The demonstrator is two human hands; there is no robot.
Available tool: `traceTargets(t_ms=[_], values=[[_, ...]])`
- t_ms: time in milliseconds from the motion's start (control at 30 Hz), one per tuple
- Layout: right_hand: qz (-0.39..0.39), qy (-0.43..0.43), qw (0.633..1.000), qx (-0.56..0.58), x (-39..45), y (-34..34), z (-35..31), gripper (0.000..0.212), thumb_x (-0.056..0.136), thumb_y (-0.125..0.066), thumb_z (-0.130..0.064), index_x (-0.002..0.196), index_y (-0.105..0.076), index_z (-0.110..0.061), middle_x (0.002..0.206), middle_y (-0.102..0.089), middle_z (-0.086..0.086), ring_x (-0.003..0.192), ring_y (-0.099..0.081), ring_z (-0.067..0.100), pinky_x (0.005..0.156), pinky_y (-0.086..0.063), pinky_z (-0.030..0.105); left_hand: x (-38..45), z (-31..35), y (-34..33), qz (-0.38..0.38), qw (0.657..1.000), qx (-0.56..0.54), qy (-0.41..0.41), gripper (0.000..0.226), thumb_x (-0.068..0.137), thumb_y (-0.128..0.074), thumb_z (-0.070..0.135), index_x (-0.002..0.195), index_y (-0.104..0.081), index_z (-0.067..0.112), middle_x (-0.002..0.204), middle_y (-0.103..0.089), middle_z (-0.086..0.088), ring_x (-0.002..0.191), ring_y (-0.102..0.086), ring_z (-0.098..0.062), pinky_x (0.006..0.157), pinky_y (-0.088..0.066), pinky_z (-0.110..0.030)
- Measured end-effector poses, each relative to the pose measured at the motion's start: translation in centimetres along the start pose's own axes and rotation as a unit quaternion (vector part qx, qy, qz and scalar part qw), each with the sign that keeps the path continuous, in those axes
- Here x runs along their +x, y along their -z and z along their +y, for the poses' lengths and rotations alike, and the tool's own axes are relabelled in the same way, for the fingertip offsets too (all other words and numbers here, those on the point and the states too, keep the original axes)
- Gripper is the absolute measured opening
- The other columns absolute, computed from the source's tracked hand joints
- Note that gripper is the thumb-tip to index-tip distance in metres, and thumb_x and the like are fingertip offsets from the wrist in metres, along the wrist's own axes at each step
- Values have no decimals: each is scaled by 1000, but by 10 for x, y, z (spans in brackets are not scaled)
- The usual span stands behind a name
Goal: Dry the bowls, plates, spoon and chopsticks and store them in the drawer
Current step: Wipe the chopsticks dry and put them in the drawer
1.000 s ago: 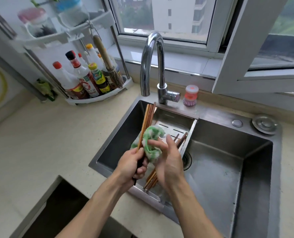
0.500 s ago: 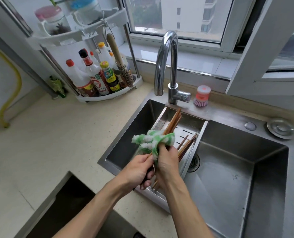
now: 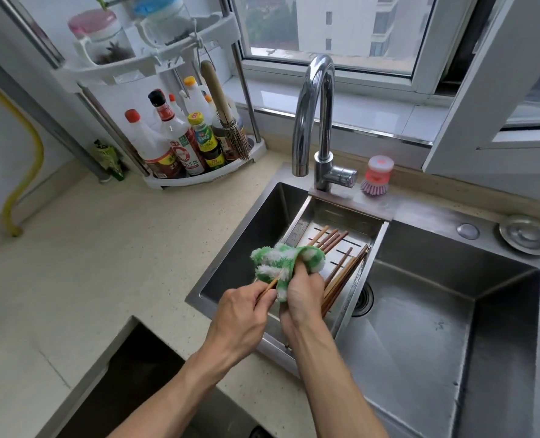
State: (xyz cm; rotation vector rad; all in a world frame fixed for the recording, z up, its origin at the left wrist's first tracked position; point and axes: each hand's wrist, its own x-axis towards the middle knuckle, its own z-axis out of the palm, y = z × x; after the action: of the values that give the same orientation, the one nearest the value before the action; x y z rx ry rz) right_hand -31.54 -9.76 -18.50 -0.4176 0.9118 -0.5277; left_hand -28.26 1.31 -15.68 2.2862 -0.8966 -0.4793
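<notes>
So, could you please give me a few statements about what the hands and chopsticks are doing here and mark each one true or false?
1. The right hand grips a green and white cloth wrapped round a bundle of chopsticks. True.
2. The left hand holds nothing. False: it pinches the near end of the same bundle.
3. More chopsticks lie in the steel drain tray set in the sink. True.
4. Water is running from the tap. False: no stream is visible.
5. The pink dish brush lies inside the tray. False: it stands on the ledge beside the tap.
</notes>
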Motion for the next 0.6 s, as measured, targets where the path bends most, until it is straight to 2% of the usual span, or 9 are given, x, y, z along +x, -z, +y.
traceTargets(t_ms=[100,167,233,300,367,433,500,600], values=[[30,9,999,11,24,-4,-16,25,98,-61,-22,111,-68,-1,101,-76,11,91,-73,24,84,-59,40,-5,4,10,-26,999,-28,24,37,102,-52,28,70,-58,12,54,-41,7,47,-34,-7,47,-27,-27],[38,5,999,38,34,-6,-21,22,95,-66,-24,104,-68,-4,98,-76,10,88,-74,24,86,-59,44,-2,8,15,-41,997,-38,49,38,102,-52,27,67,-58,16,53,-41,10,48,-36,-7,48,-29,-27],[37,-14,997,66,32,-7,-15,18,94,-67,-23,103,-67,-7,94,-74,8,78,-73,19,81,-60,43,5,12,18,-54,995,-36,74,35,101,-53,27,71,-65,14,55,-48,7,52,-43,-10,51,-37,-31],[10,-38,996,83,25,-2,-3,20,95,-66,-18,111,-65,-7,92,-73,8,72,-71,17,69,-60,39,10,14,17,-53,993,-51,96,27,99,-57,29,80,-72,14,59,-61,2,56,-57,-16,57,-49,-39],[-31,-69,991,109,20,3,9,24,93,-67,-11,117,-63,-7,95,-71,12,71,-70,21,59,-57,36,11,13,13,-25,990,-81,109,19,96,-63,31,86,-74,19,63,-69,1,61,-66,-15,64,-56,-37],[-63,-87,988,110,14,1,14,29,87,-70,-7,115,-63,-11,92,-69,14,72,-67,25,58,-57,38,11,10,7,12,992,-70,101,24,97,-62,31,80,-73,18,59,-67,2,59,-64,-15,65,-57,-40],[-66,-77,992,74,13,-3,14,36,79,-75,-12,114,-64,-9,91,-69,14,74,-67,27,62,-58,40,10,8,6,23,995,-46,91,31,99,-58,30,75,-71,15,57,-64,0,57,-60,-17,63,-53,-43],[16,-41,998,38,33,-3,-3,36,89,-72,-21,117,-65,-1,96,-72,13,77,-69,24,80,-59,46,-1,3,10,-18,997,-32,74,31,100,-56,29,76,-69,17,58,-61,-5,50,-50,-16,53,-45,-41]])
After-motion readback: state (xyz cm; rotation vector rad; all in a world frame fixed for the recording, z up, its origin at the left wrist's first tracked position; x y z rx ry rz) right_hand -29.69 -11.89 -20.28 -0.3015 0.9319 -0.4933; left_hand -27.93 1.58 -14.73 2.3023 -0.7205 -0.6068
